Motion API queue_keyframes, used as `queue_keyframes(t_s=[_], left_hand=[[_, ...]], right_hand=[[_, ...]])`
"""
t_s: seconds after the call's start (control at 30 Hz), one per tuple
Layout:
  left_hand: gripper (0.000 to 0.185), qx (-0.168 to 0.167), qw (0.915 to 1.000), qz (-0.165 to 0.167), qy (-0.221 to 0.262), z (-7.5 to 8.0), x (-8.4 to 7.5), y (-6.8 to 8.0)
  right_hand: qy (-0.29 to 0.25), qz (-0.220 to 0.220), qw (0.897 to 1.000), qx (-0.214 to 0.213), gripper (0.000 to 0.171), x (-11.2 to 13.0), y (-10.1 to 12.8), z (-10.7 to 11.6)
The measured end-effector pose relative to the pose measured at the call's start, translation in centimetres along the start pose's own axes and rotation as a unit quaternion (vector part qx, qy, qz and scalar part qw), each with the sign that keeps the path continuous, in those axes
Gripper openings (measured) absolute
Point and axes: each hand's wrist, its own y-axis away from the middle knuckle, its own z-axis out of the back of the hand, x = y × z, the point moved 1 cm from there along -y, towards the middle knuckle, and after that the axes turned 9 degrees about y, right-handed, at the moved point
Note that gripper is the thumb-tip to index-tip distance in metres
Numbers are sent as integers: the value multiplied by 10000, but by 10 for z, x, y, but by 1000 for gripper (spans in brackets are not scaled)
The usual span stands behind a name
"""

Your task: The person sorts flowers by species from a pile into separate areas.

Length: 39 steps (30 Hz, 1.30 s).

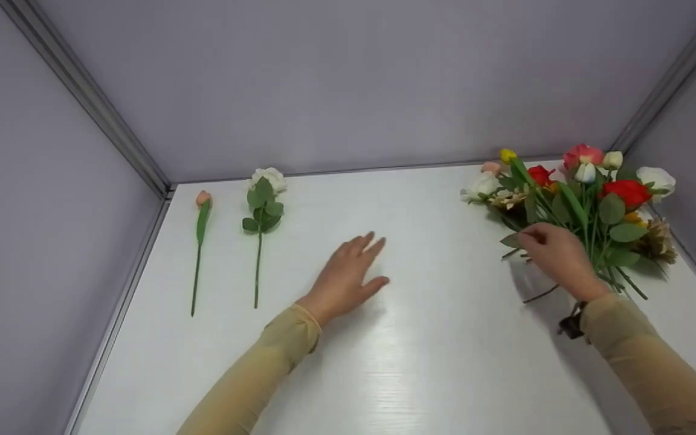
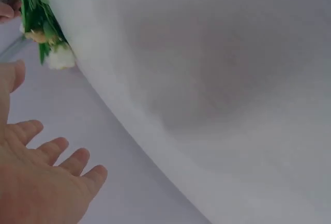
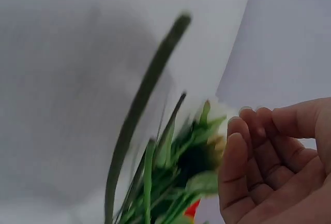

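My left hand (image 1: 343, 281) hovers over the middle of the white table with its fingers spread and nothing in it. The left wrist view shows its palm and fingers (image 2: 46, 151) free. At the right, my right hand (image 1: 556, 254) is over the stem ends of a pile of artificial flowers (image 1: 589, 199). Its fingers (image 3: 235, 167) are loosely bent, thumb close to the fingertips, and no stem shows between them. A green leaf (image 1: 510, 240) lies by those fingertips. Bare stems (image 3: 145, 94) rise beside the hand in the right wrist view.
A pink tulip (image 1: 203, 199) and a white rose (image 1: 267, 179) lie apart at the left of the table (image 1: 432, 338), stems toward me. Grey panels (image 1: 354, 84) enclose the back and sides. The pile holds red, pink, white, yellow and brown blooms near the right back corner.
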Motion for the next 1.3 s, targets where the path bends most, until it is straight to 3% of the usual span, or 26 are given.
queue_keyframes(t_s=[0.1, 0.2, 0.37, 0.57, 0.8, 1.1, 1.3], left_hand=[[72, 292, 9967, -686, -312, -18, -29, -1], [73, 482, 9867, -1345, -772, -33, -55, -1], [74, 820, 9691, -1895, -1353, -55, -90, -1], [73, 1094, 9611, -2023, -1532, -77, -113, -5], [73, 1151, 9561, -2109, -1680, -91, -126, -9], [77, 1247, 9517, -2194, -1749, -106, -127, -9], [76, 1377, 9509, -2118, -1786, -115, -137, -15]], right_hand=[[18, -316, 9993, -190, 53, -31, 10, 26], [133, -628, 9971, -414, 54, -55, 18, 44], [65, -894, 9958, -174, 55, -86, 29, 60], [-37, -1183, 9923, 375, 60, -103, 33, 64], [-222, -1375, 9862, 891, 62, -112, 34, 59], [-305, -1392, 9858, 890, 54, -114, 35, 51], [-611, -1516, 9835, 781, 51, -115, 33, 48]])
